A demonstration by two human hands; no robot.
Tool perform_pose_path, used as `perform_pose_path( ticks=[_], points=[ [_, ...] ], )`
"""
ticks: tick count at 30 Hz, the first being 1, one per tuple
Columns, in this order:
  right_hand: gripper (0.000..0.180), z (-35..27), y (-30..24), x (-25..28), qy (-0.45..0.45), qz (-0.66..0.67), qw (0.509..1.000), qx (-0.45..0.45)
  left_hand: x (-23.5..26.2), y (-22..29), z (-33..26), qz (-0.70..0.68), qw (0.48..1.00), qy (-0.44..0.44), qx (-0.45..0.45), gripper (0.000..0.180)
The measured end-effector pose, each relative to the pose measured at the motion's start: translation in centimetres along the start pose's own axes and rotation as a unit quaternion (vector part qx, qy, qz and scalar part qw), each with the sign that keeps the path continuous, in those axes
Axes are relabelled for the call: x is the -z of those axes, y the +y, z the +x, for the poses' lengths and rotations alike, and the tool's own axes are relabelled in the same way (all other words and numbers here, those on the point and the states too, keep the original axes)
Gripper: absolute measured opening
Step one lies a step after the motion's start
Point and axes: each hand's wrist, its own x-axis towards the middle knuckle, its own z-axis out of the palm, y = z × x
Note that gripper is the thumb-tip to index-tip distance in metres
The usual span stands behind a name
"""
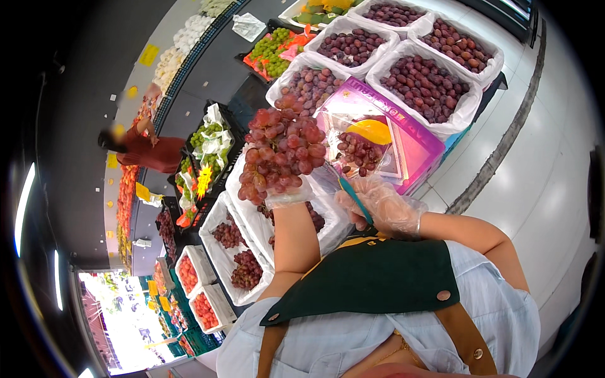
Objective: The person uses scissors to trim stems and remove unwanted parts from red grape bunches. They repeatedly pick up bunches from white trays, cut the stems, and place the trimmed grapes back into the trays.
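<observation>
Grapes [283,151] up, scissors [356,200] out

So our gloved left hand [287,198] is holding the grapes up over the white crates [251,217], fingers mostly hidden underneath. Our right hand [386,205], gloved too, has its fingers wrapped round the scissors just beside them. A purple box [419,148] sits to the right, dark fruit [428,88] past it.

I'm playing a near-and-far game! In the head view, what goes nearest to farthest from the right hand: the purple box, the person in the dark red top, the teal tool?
1. Teal tool: held in the right hand.
2. Purple box: just ahead of that hand.
3. Person in the dark red top: far off to the left.
</observation>
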Motion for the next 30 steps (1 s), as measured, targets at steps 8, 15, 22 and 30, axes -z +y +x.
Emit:
perform_pose_path(
  ticks=[8, 15, 22, 30],
  points=[
    [0.031, -0.1, -1.4, 0.9, -0.019, -0.059, 0.997, -0.055, 0.2, 0.6, -0.2, 0.007, 1.000, 0.023, 0.015, 0.068],
    [0.032, 0.1, -1.9, 2.2, -0.085, -0.054, 0.994, -0.033, 3.1, 1.6, -0.8, -0.031, 0.998, 0.055, -0.027, 0.064],
    [0.036, -0.7, -4.0, 1.9, -0.029, -0.153, 0.988, 0.015, 5.4, 1.1, -0.9, 0.525, 0.819, 0.185, -0.140, 0.056],
    [0.040, 0.3, -6.4, 1.5, -0.092, -0.439, 0.885, 0.130, 2.2, 1.6, -2.0, 0.026, 0.973, 0.166, -0.157, 0.053]
  ],
)
